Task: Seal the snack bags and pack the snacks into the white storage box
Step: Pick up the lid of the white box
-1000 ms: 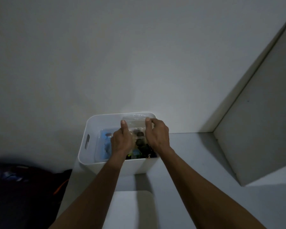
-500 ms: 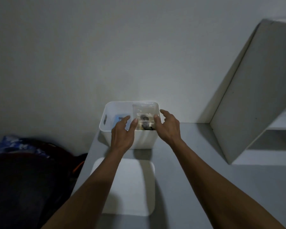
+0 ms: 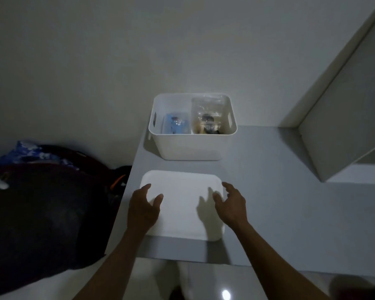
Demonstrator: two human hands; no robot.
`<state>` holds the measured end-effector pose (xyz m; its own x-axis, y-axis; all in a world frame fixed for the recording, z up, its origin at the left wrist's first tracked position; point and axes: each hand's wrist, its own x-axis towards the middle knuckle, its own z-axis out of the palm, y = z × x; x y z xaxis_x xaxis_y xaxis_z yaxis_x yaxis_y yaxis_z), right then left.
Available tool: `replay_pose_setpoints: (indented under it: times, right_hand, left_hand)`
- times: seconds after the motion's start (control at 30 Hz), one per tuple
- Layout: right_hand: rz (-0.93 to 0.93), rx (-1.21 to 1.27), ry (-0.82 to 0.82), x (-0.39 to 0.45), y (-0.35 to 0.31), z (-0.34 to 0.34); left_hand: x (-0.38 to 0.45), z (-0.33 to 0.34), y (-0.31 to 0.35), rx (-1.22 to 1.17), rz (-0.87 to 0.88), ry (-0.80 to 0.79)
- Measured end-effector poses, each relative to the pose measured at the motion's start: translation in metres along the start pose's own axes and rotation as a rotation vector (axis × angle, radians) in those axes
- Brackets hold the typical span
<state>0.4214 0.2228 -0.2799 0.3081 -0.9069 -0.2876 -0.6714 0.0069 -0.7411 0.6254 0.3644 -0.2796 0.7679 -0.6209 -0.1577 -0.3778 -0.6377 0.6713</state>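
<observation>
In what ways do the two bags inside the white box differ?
The left bag looks blue and lies low in the box; the right bag is clear with dark snacks inside. The right bag stands taller, its top near the rim, while the left bag ends well below it. Both sit side by side in the box.

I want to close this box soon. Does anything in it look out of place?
One thing: the clear bag on the right of the white box stands tall, its top level with the rim, so it might catch the lid. The blue bag sits lower. Nothing looks spilled.
</observation>
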Motion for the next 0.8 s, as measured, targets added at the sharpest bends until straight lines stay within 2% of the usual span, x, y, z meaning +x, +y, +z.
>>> replay_pose_setpoints:
  times: [0.13,0.23,0.4,0.67,0.8]
  right_hand:
    - [0.138,-0.045,0.028,0.001,0.026,0.04]
    - [0.23,-0.001,0.066,0.001,0.034,0.066]
    - [0.265,-0.002,0.171,0.007,0.034,0.083]
    - [0.288,0.169,0.187,-0.005,0.037,0.076]
    - [0.223,0.189,0.146,-0.028,0.032,0.064]
  left_hand:
    - [0.021,0.018,-0.051,0.161,-0.104,-0.073]
    - [0.034,0.026,-0.072,0.192,-0.163,-0.122]
    - [0.047,0.032,-0.08,0.254,-0.077,-0.141]
    - [0.045,0.024,-0.085,0.025,-0.169,-0.114]
    - [0.021,0.01,-0.069,-0.145,-0.194,-0.075]
